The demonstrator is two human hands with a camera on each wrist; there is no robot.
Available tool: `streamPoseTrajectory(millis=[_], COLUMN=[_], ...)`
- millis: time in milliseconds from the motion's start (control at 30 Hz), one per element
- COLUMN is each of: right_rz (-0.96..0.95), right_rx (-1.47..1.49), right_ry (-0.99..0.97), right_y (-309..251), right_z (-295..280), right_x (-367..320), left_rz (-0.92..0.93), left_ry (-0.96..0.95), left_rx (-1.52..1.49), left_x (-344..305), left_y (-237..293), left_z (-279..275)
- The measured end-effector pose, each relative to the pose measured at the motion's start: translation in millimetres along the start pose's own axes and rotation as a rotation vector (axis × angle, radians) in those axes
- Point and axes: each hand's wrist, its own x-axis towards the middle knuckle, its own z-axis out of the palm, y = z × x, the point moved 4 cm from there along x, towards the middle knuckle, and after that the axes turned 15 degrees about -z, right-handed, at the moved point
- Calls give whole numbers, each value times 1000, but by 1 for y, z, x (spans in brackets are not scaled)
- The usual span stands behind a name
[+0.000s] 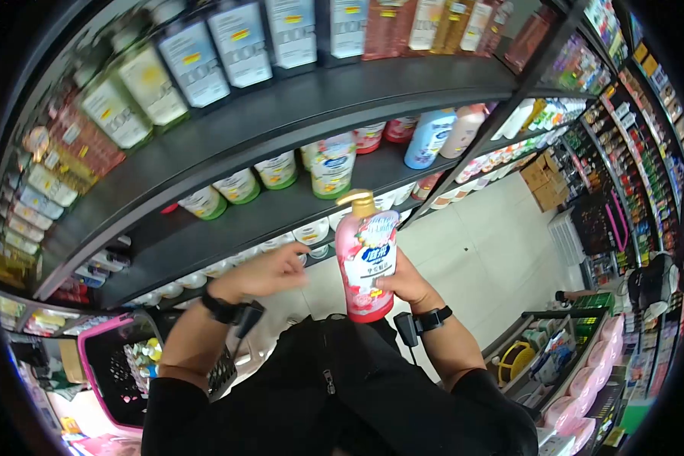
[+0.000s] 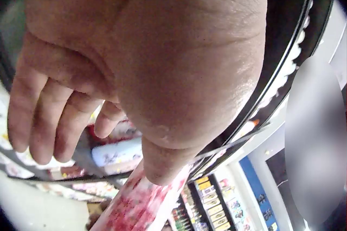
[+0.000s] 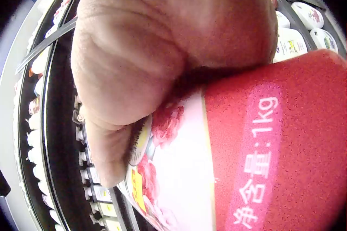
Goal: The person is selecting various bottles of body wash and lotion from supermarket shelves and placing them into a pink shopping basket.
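A pink-and-red pump bottle (image 1: 365, 254) with a gold pump head stands upright in front of the person's body. Gripping it by its lower side is my right hand (image 1: 412, 283), with the thumb lying across the white label. In the right wrist view, the hand (image 3: 141, 52) wraps the bottle (image 3: 271, 150) above its red base, which is printed "1kg". My left hand (image 1: 270, 273), a little blurred, hovers left of the bottle and holds nothing. Its fingers (image 2: 49, 117) look loose and extended in the left wrist view, where the bottle (image 2: 143, 201) shows beyond the thumb.
A dark curved shelf (image 1: 296, 99) ahead carries rows of tall bottles. On the level below stand green-based bottles (image 1: 333, 163) and a blue bottle (image 1: 431, 138). A pink-rimmed basket (image 1: 91, 365) sits at lower left, a loaded cart (image 1: 532, 353) at lower right. Cardboard boxes (image 1: 546, 182) rest on the floor.
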Motion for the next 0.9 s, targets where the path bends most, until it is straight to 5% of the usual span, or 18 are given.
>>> streamPoseTrajectory(millis=[267,467,633,900], right_rz=[-182,-174,-234,-273], right_rx=[-49,-318,-573,-729], right_ry=[58,-67,-92,-42], right_y=[-37,-58,-63,-88], right_z=[-111,-143,-149,-157], right_x=[37,80,116,148], left_rz=[139,183,169,225], left_ry=[22,193,539,581], left_rx=[-354,-420,-354,-333], left_x=[167,195,219,263], left_y=[86,107,98,106], left_z=[105,94,68,28])
